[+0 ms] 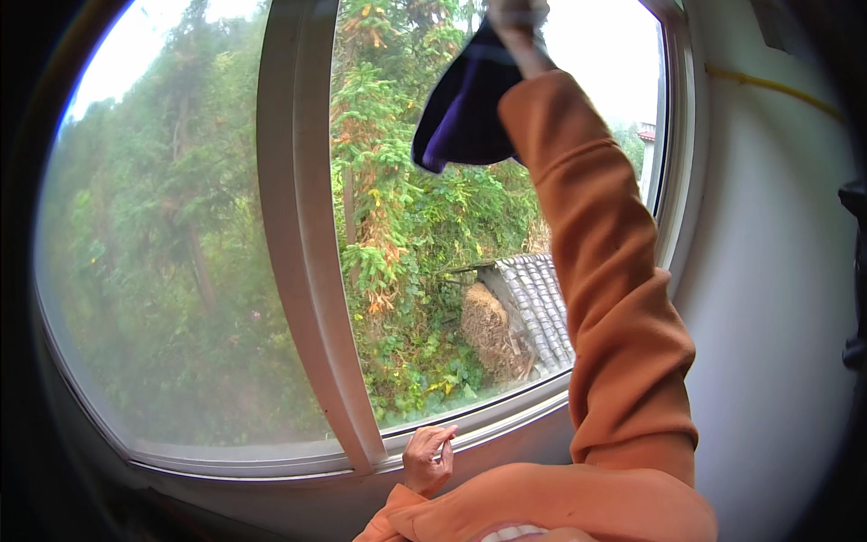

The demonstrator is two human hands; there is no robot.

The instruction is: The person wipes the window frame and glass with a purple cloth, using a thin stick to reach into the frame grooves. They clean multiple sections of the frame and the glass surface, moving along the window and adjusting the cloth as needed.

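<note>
A dark purple cloth hangs from my right hand, raised high at the top edge of the view. The hand is blurred and partly cut off; the cloth is in front of the right window pane, and whether it touches the glass is unclear. Down at the lower window frame, my left hand rests with bent fingers and the thumb apart from the index finger. Nothing shows in its grasp. My right arm, in an orange sleeve, covers part of the right pane.
A thick upright window bar divides the right pane from a hazy left pane. A white wall with a yellow strip stands on the right. Outside are trees, a tiled roof and a straw stack.
</note>
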